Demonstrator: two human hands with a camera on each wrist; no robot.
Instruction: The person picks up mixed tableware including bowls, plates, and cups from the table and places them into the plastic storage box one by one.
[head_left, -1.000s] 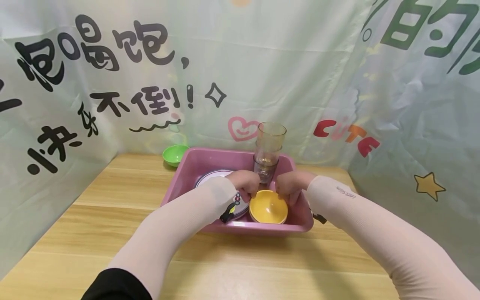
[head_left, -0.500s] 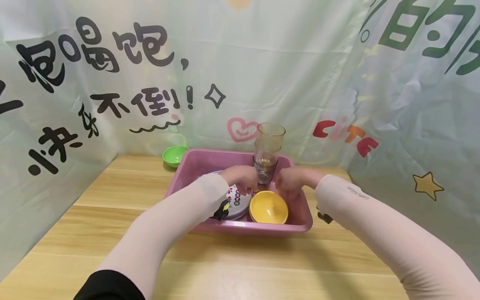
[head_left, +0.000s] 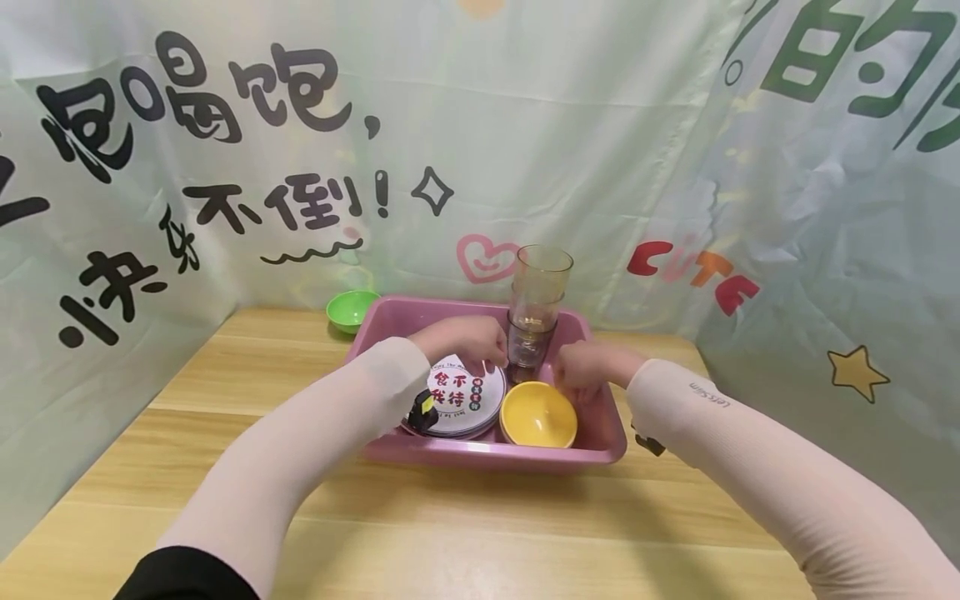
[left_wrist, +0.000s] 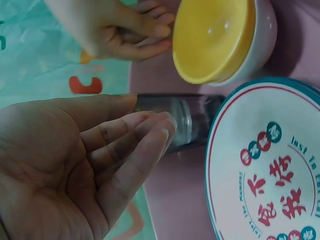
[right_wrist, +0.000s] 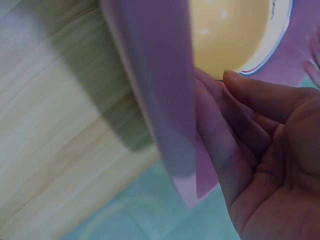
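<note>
A yellow bowl (head_left: 538,415) sits nested in a white bowl (left_wrist: 265,37) at the front right of a pink basin (head_left: 487,455). Fingertips of my right hand (head_left: 587,367) are right at the yellow bowl's back rim; in the right wrist view its thumb and loosely bent fingers (right_wrist: 220,145) stand apart. My left hand (head_left: 467,340) hovers over the back of a stack of printed white plates (head_left: 468,408), holding nothing, its fingers relaxed. Between the hands, stacked clear tumblers (head_left: 537,287) stand in the basin's back right, rising above its rim.
A green bowl (head_left: 351,311) rests on the wooden table (head_left: 480,533) beside the basin's back left corner. A printed cloth (head_left: 600,125) hangs close behind the basin and along both sides.
My left hand has let go of the yellow bowl and moved left and back over the plates. The right hand has loosened at the bowl's rim. The bowl has stayed in the basin.
</note>
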